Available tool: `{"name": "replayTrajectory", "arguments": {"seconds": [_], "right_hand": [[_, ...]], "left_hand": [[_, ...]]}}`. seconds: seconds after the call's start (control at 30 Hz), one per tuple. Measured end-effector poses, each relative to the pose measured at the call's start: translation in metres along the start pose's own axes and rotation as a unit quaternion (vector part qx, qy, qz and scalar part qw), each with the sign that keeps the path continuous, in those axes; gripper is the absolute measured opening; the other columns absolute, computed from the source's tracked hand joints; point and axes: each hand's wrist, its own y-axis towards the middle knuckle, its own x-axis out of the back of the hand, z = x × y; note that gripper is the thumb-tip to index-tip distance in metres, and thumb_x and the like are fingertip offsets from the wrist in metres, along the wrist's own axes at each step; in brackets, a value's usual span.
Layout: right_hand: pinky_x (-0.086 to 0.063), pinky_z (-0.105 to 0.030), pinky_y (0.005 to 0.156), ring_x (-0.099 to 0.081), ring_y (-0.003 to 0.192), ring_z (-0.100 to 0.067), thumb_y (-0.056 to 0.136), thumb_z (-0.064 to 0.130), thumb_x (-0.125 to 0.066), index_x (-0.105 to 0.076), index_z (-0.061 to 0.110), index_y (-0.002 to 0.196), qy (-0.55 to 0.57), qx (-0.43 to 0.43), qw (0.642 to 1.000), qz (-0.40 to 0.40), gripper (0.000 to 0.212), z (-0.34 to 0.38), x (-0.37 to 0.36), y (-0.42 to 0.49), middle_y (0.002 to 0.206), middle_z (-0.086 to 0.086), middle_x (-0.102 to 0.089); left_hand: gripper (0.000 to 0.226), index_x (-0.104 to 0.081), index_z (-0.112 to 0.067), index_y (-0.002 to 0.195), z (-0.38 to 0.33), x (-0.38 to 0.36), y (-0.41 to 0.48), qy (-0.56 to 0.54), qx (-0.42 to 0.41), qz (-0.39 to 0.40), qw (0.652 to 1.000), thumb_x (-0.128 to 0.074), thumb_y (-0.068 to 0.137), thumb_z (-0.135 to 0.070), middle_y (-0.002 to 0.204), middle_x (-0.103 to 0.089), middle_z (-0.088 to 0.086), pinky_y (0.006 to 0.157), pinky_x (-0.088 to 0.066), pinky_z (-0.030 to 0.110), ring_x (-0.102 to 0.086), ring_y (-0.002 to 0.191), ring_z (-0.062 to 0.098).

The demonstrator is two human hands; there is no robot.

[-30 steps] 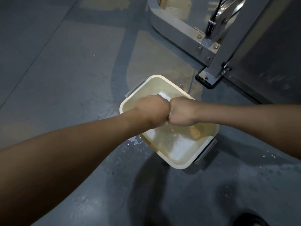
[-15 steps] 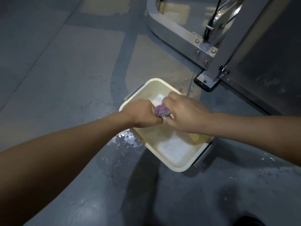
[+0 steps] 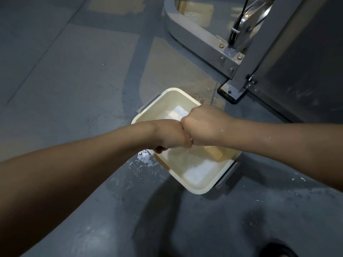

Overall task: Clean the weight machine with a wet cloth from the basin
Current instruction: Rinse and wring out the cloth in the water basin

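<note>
Step in hand: wringing out over the basin (image 3: 197,191), before any wiping of the weight machine (image 3: 200,40)

Findings:
- My left hand (image 3: 169,135) and right hand (image 3: 204,125) were both above the basin, nearer its left rim than its right, pressed knuckle to knuckle
- The fingers of both were curled tight into fists. The cloth itself did not show; I judged it balled up inside the two fists, where they met
- The basin held shallow water (image 3: 187,164), with a yellowish block (image 3: 213,153) lying against its right wall. What the block was, I could not tell
- Droplets were falling under the fists, and the floor just outside the basin's left rim carried a wet splash (image 3: 143,160)
- The machine stood beyond the basin's far corner, its foot plate (image 3: 230,93) near the rim but apart from it, with a pulley (image 3: 248,17) higher on the frame

Assessment: the task was at an early stage; no part of the machine had yet been touched by my hands

Next move, as I judged it: finish the twist until the drip thinned, keep the fists over the basin so no more water reached the floor, then open the cloth flat in one hand and carry it past the far corner to the frame. A cloth left too wet would run water down onto the foot plate
</note>
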Motion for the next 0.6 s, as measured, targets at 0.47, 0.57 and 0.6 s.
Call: {"name": "replayTrajectory", "arguments": {"seconds": [0.47,0.57,0.6], "right_hand": [[-0.039,-0.027,0.047,-0.053,0.053,-0.032,0.082,0.009,-0.052,-0.054,0.007,0.071,0.283,-0.176,0.92,0.206,0.011,0.009,-0.022,0.012,0.064,-0.016,-0.054],[-0.034,-0.024,0.045,-0.042,0.041,-0.025,0.082,0.009,-0.062,-0.055,0.009,0.072,0.335,-0.195,0.901,0.197,0.012,0.009,-0.019,0.012,0.058,-0.01,-0.047],[-0.034,-0.023,0.044,-0.04,0.039,-0.025,0.082,0.009,-0.063,-0.057,0.009,0.073,0.346,-0.197,0.897,0.194,0.011,0.01,-0.017,0.011,0.057,-0.009,-0.045]], "left_hand": [[0.016,-0.048,-0.021,0.071,-0.002,-0.014,0.0,0.32,-0.028,-0.206,0.924,-0.058,0.083,-0.018,0.073,-0.047,-0.003,0.057,-0.038,0.026,-0.043,0.059,0.016],[0.024,-0.044,-0.022,0.067,-0.002,-0.008,-0.005,0.334,-0.033,-0.21,0.918,-0.06,0.085,-0.022,0.071,-0.046,-0.004,0.054,-0.034,0.025,-0.044,0.06,0.016],[0.026,-0.043,-0.022,0.066,-0.001,-0.007,-0.006,0.338,-0.037,-0.212,0.916,-0.061,0.085,-0.024,0.07,-0.045,-0.004,0.057,-0.036,0.027,-0.045,0.06,0.017]]}}
